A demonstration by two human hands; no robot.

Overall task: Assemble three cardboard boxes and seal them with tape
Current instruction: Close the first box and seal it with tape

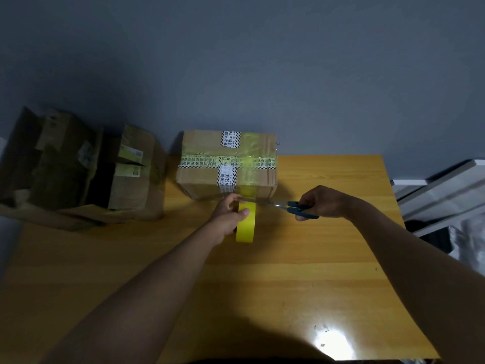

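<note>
- One closed brown cardboard box stands at the far edge of the yellow wooden table, against the grey wall. Its top is crossed by printed white-and-black striped tape and glossy yellowish tape.
- Two more brown cardboard boxes sit at the table's far left: an opened one with green labels and a darker, crumpled one beside it, both dim in shadow. A flattened piece of cardboard lies in front of them.
- One roll of yellow tape stands on edge just in front of the closed box, a strip running from it up to the box's near face.
- One pair of blue-handled scissors points left, its metal blades reaching the tape strip between roll and box.
- The left hand grips the roll, thumb curled over its top edge and fingers behind it.
- The right hand holds the scissors' handles, fingers curled through them; how far the blades are parted cannot be told.
- White furniture stands beyond the table's right edge.
</note>
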